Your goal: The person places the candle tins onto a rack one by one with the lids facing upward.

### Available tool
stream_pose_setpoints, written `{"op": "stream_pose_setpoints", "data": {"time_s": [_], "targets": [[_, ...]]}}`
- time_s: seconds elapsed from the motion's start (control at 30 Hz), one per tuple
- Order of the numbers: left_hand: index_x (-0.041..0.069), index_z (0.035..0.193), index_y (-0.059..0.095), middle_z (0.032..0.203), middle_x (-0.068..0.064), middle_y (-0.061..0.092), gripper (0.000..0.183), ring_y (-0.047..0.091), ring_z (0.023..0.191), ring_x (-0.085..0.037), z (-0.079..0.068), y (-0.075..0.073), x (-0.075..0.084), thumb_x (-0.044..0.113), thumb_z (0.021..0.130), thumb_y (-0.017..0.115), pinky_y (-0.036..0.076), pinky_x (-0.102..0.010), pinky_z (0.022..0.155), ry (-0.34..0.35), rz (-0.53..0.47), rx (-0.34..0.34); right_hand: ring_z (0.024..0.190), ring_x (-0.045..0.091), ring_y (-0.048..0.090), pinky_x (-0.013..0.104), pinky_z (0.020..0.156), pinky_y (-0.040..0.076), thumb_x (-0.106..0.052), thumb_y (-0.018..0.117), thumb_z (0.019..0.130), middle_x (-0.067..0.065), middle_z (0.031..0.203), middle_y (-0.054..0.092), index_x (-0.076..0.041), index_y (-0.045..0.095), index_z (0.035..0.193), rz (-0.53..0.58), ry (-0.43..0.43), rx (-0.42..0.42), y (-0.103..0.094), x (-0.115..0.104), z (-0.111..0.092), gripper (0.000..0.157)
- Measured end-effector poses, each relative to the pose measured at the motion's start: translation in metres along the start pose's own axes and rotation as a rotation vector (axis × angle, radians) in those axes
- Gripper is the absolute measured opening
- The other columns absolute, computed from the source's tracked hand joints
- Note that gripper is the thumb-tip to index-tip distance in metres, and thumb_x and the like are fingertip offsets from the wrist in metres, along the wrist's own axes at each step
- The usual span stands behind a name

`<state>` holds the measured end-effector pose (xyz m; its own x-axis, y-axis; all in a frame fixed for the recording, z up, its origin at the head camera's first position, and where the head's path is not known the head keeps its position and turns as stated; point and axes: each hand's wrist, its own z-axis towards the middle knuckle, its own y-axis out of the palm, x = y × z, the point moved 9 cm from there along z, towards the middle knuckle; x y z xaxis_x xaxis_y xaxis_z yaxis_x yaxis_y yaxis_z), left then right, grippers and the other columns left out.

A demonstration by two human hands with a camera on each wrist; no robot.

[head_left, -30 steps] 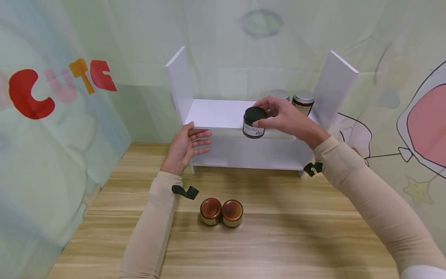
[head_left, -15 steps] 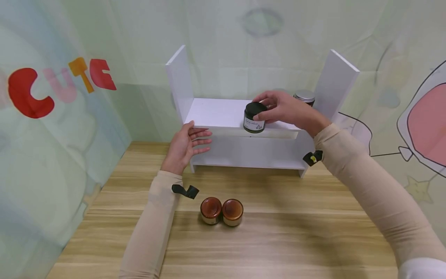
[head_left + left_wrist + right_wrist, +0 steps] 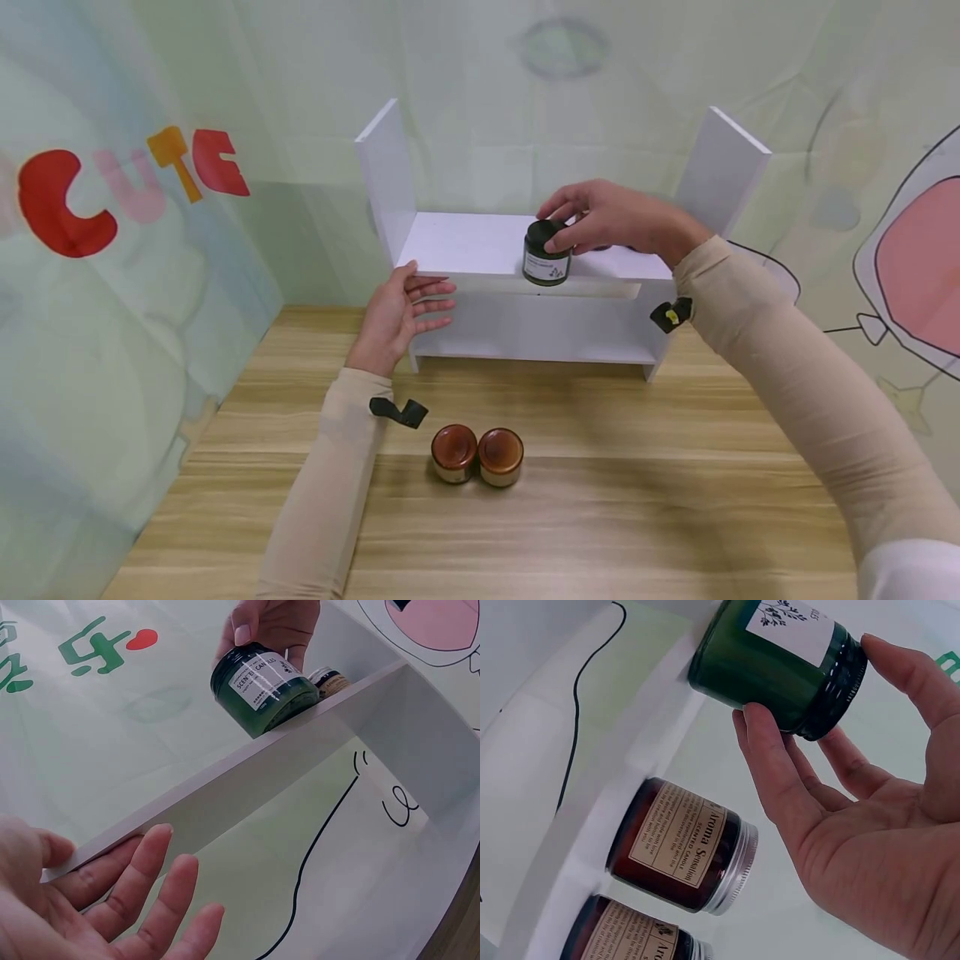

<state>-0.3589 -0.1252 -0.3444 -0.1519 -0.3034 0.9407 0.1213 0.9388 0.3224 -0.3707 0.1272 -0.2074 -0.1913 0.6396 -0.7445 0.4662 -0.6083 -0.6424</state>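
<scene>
A dark green scented candle jar (image 3: pixel 547 254) with a black lid and white label stands at the front edge of the upper board of a white shelf (image 3: pixel 465 242). My right hand (image 3: pixel 611 218) grips it near the lid from the right, fingers and thumb on opposite sides, as the right wrist view shows. My left hand (image 3: pixel 397 317) pinches the left front edge of that board, thumb above and index finger below, other fingers spread. Beside the green jar, two brown candle jars with silver lids, one the nearer jar (image 3: pixel 682 844), stand on the board, mostly hidden behind my right hand in the head view.
Two amber-topped jars, the left jar (image 3: pixel 453 452) and the right jar (image 3: pixel 500 456), stand side by side on the wooden table (image 3: pixel 637 517) in front of the shelf. Upright side panels, such as the right panel (image 3: pixel 723 171), bound the upper board. A printed cloth (image 3: pixel 480 108) hangs behind.
The green candle jar has shifted slightly up and back onto the board's front edge. My right wrist has risen, covering the brown jars. My left hand has stayed in place.
</scene>
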Motion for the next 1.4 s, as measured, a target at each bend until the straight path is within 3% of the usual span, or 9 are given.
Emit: {"op": "stream_pose_setpoints", "data": {"time_s": [0.3, 0.6, 0.93, 1.4], "targets": [[-0.001, 0.126, 0.062, 0.101, -0.003, 0.074, 0.055, 0.07, 0.093, -0.024, 0.0, -0.002, -0.001, 0.046, 0.109, 0.039, 0.06, -0.039, 0.08, 0.003, 0.003, 0.0, 0.112, 0.024, 0.064, 0.04, 0.1, 0.05, -0.02, 0.075, 0.092, 0.008, 0.135, 0.058, -0.015, 0.055, 0.139, -0.056, 0.038, -0.037, -0.001, -0.005, 0.006, 0.051], [-0.003, 0.13, 0.06, 0.101, -0.002, 0.075, 0.057, 0.07, 0.095, -0.024, -0.001, -0.004, 0.0, 0.046, 0.109, 0.039, 0.06, -0.04, 0.08, 0.004, 0.003, 0.004, 0.116, 0.027, 0.064, 0.041, 0.108, 0.044, -0.023, 0.071, 0.094, 0.012, 0.144, 0.055, -0.014, 0.052, 0.143, -0.206, 0.066, -0.089, -0.004, -0.013, 0.015, 0.053], [-0.002, 0.128, 0.061, 0.1, -0.002, 0.075, 0.056, 0.07, 0.094, -0.024, -0.002, -0.003, 0.0, 0.045, 0.109, 0.039, 0.06, -0.039, 0.08, 0.003, 0.006, 0.008, 0.124, 0.028, 0.057, 0.041, 0.108, 0.045, -0.016, 0.069, 0.096, 0.015, 0.15, 0.049, -0.009, 0.045, 0.147, -0.159, 0.109, -0.142, -0.004, -0.015, 0.022, 0.057], [0.002, 0.123, 0.065, 0.103, -0.003, 0.074, 0.053, 0.071, 0.094, -0.024, 0.0, -0.001, -0.001, 0.046, 0.109, 0.04, 0.059, -0.04, 0.081, 0.008, 0.001, 0.005, 0.13, 0.028, 0.053, 0.042, 0.11, 0.045, -0.014, 0.067, 0.097, 0.016, 0.153, 0.045, -0.009, 0.044, 0.148, -0.178, 0.133, -0.148, -0.012, -0.017, 0.031, 0.056]]}}
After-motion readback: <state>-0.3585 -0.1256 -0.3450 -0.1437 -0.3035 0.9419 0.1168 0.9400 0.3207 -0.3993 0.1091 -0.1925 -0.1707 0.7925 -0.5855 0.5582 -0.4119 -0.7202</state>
